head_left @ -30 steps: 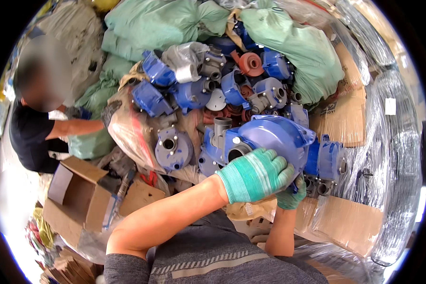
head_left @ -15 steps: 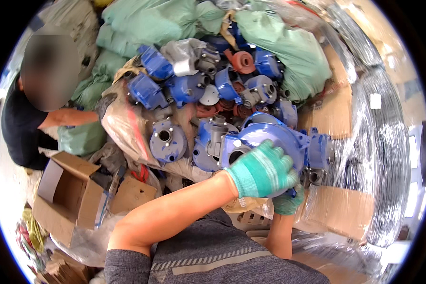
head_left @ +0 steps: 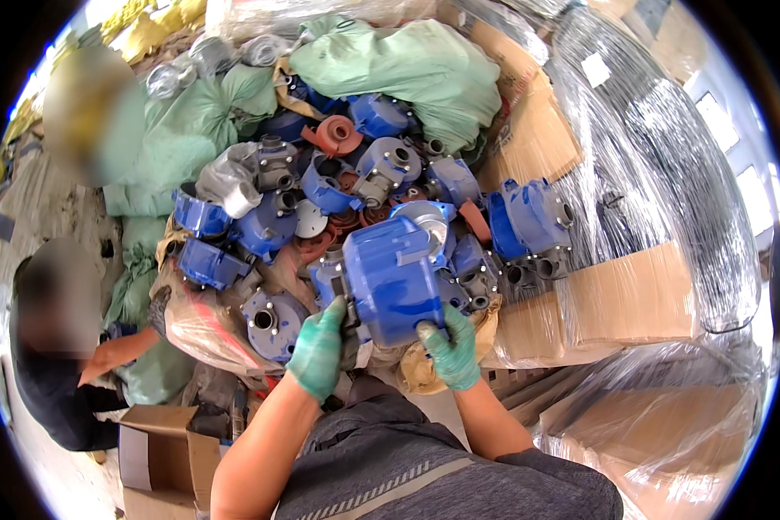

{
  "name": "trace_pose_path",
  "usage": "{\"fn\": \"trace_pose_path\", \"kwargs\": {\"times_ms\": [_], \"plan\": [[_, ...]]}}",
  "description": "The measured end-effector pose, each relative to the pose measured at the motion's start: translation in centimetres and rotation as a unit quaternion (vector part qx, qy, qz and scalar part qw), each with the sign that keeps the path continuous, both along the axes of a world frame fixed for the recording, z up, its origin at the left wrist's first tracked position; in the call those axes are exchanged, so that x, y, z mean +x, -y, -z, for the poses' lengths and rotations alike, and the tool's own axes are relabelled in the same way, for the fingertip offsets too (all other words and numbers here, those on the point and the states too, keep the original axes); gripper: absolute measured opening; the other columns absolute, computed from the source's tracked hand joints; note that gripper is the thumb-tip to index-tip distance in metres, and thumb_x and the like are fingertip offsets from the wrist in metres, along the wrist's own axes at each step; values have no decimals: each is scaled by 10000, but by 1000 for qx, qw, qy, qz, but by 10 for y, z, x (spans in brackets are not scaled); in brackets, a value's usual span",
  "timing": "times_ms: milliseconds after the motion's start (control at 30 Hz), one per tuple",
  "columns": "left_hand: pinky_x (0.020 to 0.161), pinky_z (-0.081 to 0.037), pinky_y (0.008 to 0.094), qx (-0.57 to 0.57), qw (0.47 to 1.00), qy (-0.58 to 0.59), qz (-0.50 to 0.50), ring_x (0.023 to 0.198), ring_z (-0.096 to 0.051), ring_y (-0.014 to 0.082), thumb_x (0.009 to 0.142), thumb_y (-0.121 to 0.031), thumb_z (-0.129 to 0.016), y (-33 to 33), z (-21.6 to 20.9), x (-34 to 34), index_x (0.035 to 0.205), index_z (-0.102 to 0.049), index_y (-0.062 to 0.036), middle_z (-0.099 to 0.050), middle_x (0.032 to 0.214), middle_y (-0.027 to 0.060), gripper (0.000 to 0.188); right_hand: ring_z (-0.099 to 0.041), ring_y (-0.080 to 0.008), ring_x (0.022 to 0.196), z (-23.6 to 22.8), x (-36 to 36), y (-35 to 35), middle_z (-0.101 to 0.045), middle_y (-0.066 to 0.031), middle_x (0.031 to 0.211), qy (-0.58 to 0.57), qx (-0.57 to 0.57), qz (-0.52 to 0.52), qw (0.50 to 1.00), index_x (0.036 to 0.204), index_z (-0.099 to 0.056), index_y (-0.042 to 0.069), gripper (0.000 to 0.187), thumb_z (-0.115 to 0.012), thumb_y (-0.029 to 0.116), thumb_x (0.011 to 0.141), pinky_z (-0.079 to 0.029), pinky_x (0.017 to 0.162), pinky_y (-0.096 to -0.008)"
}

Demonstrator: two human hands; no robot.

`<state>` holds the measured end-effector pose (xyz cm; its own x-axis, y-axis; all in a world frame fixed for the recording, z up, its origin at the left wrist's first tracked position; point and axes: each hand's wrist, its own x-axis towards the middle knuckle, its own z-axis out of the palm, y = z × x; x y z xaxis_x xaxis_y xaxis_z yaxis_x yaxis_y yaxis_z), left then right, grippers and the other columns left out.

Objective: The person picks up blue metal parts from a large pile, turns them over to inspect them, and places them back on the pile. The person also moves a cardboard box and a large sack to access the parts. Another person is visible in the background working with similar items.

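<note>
A blue pump casing (head_left: pixel 393 282), rounded like a drum, is held up in front of me between both hands. My left hand (head_left: pixel 319 347), in a green knit glove, grips its left side near a dark grey fitting. On the lower right edge, my right hand (head_left: pixel 451 348) closes with the thumb pressed on the blue surface. Just behind it lie more blue casings, a grey-and-blue pump part (head_left: pixel 388 169) and a red spiral part (head_left: pixel 334 135). A round blue flange piece (head_left: pixel 274 324) with a dark hole rests left of my left hand.
Green sacks (head_left: pixel 399 69) border the heap at the back. Wrapped cardboard (head_left: pixel 633 290) and a film-wrapped stack (head_left: pixel 659 173) stand to the right, with another blue casing (head_left: pixel 529 217) beside them. An open carton (head_left: pixel 169 451) sits lower left. A co-worker (head_left: pixel 56 373) reaches in from the left.
My left hand has moved from across the casing's top to its left side. The casing has been turned and brought in front of me. My head view has shifted to the right.
</note>
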<state>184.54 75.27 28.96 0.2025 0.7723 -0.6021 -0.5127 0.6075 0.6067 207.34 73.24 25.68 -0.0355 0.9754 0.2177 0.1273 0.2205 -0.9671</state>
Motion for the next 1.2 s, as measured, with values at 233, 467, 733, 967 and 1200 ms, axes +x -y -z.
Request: {"fn": "trace_pose_path", "kwargs": {"times_ms": [233, 467, 733, 967, 1200], "plan": [[763, -537, 391, 559, 648, -517, 13, 898, -677, 308, 949, -177, -708, 13, 18, -17, 1320, -534, -6, -645, 1042, 146, 444, -439, -69, 689, 8, -10, -6, -546, 35, 745, -95, -76, -20, 992, 981, -682, 30, 241, -726, 262, 928, -402, 620, -269], [755, -540, 413, 530, 646, -543, 82, 908, -663, 354, 946, -135, -695, 21, 25, -43, 1308, -547, -15, -619, 1084, 166, 409, -448, -72, 702, 0, -21, -8, -555, 43, 759, -108, -117, -59, 986, 1034, -696, 28, 249, -718, 255, 932, -409, 637, -267], [454, -363, 278, 220, 932, -280, -72, 469, -499, 128, 1062, -510, -478, 33, 48, -31, 852, -554, -81, -524, 581, 10, 484, -496, -111, 667, 0, -28, -15, -588, -17, 746, -50, -71, -101, 991, 1044, -668, 27, 263, -710, 267, 944, -437, 625, -301], [694, -484, 304, 300, 862, -405, -59, 773, -563, 130, 1038, -476, -553, 28, 35, -33, 1197, -576, -21, -623, 926, 97, 482, -505, -101, 633, -7, -23, -23, -601, -13, 725, -32, -53, -106, 992, 1007, -655, 26, 203, -697, 214, 944, -437, 593, -299], [651, -505, 338, 490, 678, -548, -10, 715, -629, 212, 1037, -445, -564, 20, 34, -34, 1149, -583, -15, -640, 835, 108, 445, -495, -90, 606, -7, -15, -29, -588, 0, 688, -35, -89, -111, 989, 975, -670, 34, 209, -704, 236, 932, -423, 562, -289]]}}
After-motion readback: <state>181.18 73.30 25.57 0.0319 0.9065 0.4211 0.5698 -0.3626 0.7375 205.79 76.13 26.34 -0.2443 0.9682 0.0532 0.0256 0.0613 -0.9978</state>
